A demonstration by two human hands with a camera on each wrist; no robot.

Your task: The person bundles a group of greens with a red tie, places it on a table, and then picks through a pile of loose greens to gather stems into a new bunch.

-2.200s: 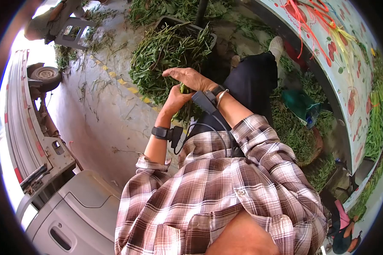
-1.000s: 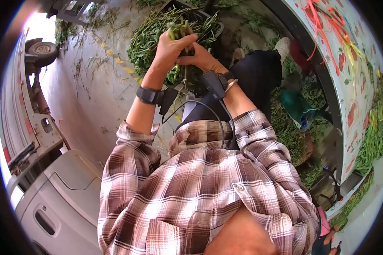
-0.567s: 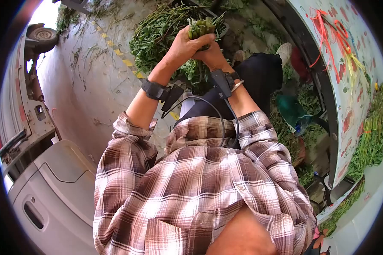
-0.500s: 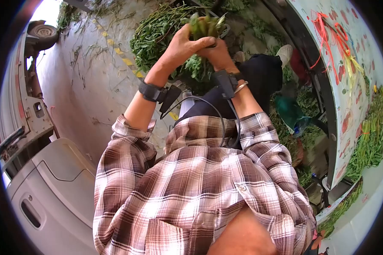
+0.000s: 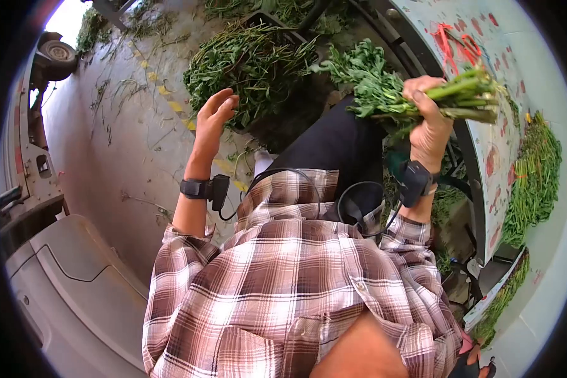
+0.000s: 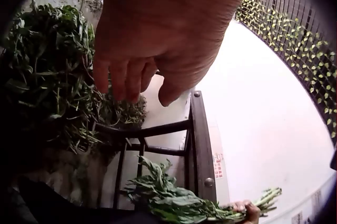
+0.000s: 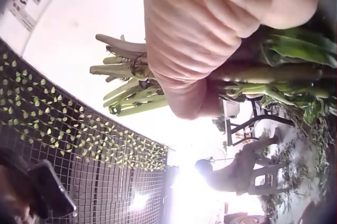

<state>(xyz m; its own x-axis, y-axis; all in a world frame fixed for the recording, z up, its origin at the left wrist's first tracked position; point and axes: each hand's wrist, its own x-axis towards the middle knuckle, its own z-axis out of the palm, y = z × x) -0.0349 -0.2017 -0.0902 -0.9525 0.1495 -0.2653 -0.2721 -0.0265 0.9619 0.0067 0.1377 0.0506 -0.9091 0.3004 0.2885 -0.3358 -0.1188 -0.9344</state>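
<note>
My right hand (image 5: 429,126) grips a bunch of leafy greens (image 5: 375,79) around its stems, at the near edge of the table. Thick cut stem ends point right over the flowered cloth, while the leaves trail left above my dark-trousered leg. In the right wrist view, curled fingers (image 7: 189,100) wrap the stems (image 7: 124,71). My left hand (image 5: 211,126) is raised and holds nothing, its fingers loosely bent beside a large heap of greens (image 5: 246,72). The left wrist view shows that hand (image 6: 158,39) apart from the heap (image 6: 52,76).
A fruit-patterned cloth covers the table (image 5: 488,189) at right, with red ties (image 5: 450,47) on it. Another bunch of greens (image 5: 532,183) lies along its far side. Left stands a grey vehicle (image 5: 75,277). Loose stalks litter the floor. A seated person (image 7: 237,174) appears behind.
Both hands held the bunch together over the heap. The left hand has let go and drawn back left; the right hand has carried the bunch right to the table edge.
</note>
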